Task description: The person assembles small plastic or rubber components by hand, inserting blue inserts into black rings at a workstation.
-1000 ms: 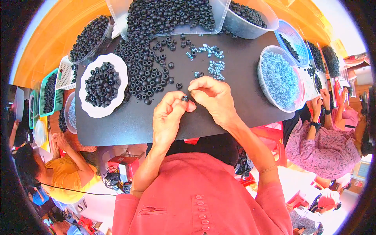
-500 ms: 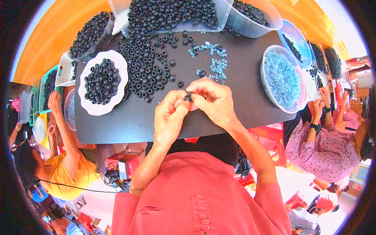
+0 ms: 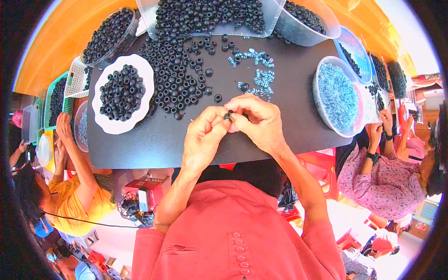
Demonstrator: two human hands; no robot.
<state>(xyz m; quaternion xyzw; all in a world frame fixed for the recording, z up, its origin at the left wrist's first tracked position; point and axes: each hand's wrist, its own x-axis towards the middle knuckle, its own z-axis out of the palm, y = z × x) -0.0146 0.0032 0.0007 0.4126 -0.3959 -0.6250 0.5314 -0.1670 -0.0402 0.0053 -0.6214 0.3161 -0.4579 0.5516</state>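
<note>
My left hand [image 3: 204, 136] and my right hand [image 3: 262, 122] meet over the front part of the dark table [image 3: 135, 151]. Between their fingertips is a small round black plastic piece [image 3: 229, 115], pinched from both sides and partly covered. Whether anything else is in my fingers cannot be made out. Just beyond the hands lie a scatter of small pale-blue coil springs [image 3: 263, 79] and one loose black piece [image 3: 218, 98]. To their left spreads a pile of similar black pieces [image 3: 179, 86], many showing a round hole.
A white scalloped plate [image 3: 99, 108] of black pieces stands left, and a clear bowl [image 3: 322, 116] of springs right. At the back are a clear bin [image 3: 274, 23] and a round tub [image 3: 332, 35] of black pieces. Co-workers sit left, in a yellow shirt [image 3: 86, 205], and right, in patterned clothing [image 3: 382, 182].
My hands keep together in nearly the same place, and the black piece has shifted slightly in the fingertips. The left co-worker's hands have come closer together. The whole view has moved a little.
</note>
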